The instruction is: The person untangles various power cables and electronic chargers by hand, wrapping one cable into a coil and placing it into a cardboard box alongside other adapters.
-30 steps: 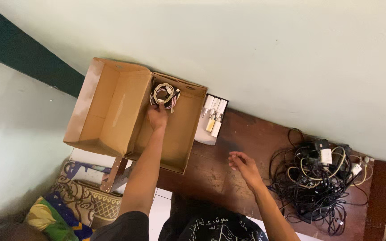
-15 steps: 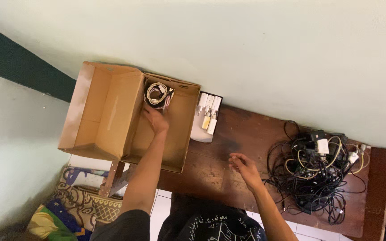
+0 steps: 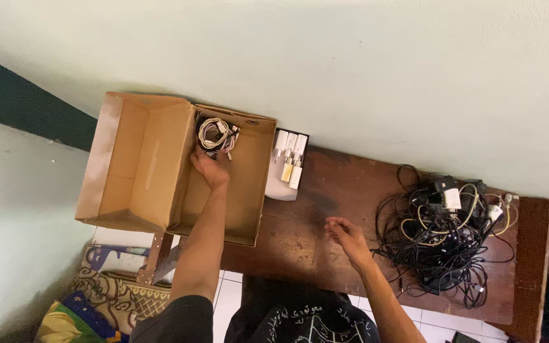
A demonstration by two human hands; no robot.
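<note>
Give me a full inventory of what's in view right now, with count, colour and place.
cardboard box: one, brown, open, left end of table
coiled cables: one bundle, white and dark, far corner inside the box
small tray: one, holding white and yellowish chargers, right of the box
tangled cables: one heap, mostly black, right end of table
wooden table: one, dark brown, against the wall
patterned cloth: one, multicoloured, on the floor lower left
left hand: inside the box, at the coiled cables
right hand: empty, fingers spread, above the table
</note>
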